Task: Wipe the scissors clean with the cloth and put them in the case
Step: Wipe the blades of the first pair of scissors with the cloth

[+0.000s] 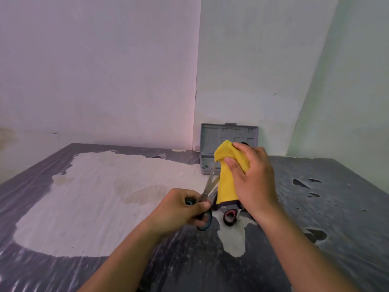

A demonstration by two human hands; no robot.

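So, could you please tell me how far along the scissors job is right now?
Done: the grey case already stands open by the wall. In hand: the left hand grips the blue-handled scissors while the right hand pinches the yellow cloth over the blade tips, so wiping is under way. Left: finishing the wipe and casing them. A second, pink-handled pair lies on the table.

Case (pixel 221 142) behind cloth (pixel 227 182), scissors (pixel 207 189)

pale walls (pixel 94 70) meet in a corner behind a dark table (pixel 315 207) with worn white patches.
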